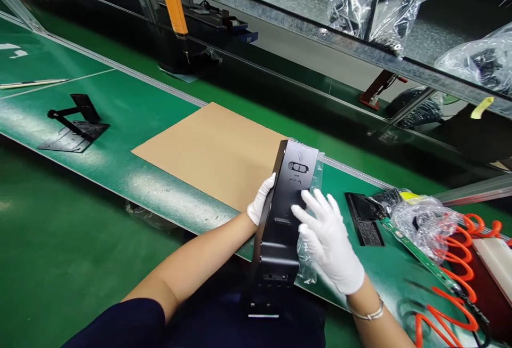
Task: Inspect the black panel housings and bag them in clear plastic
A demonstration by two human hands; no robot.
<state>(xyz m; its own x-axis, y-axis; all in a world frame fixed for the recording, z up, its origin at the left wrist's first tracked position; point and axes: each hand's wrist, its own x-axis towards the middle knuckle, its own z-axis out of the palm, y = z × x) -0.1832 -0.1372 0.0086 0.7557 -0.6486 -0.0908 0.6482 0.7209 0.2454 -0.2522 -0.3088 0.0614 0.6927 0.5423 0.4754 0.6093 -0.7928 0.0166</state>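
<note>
A long black device housing [285, 199] stands tilted in front of me, with an oval slotted switch and a small triangle mark on its narrow face. My left hand [262, 197], in a white glove, grips it from the left side; some of its fingers are hidden behind it. My right hand [330, 241], also gloved, has its fingers spread over the housing's right edge. Whether the fingertips touch the surface I cannot tell. Clear plastic film [307, 260] shows along the housing's right side. Under and behind it lies a brown cardboard sheet [212, 151] on the green table.
To the left stands a black hinged bracket [78, 124]. An orange electric screwdriver [173, 1] hangs beneath the metal shelf [280, 15]. On the right are a black stand part [364, 220], crumpled plastic [424, 223] and a coiled orange hose [460, 262].
</note>
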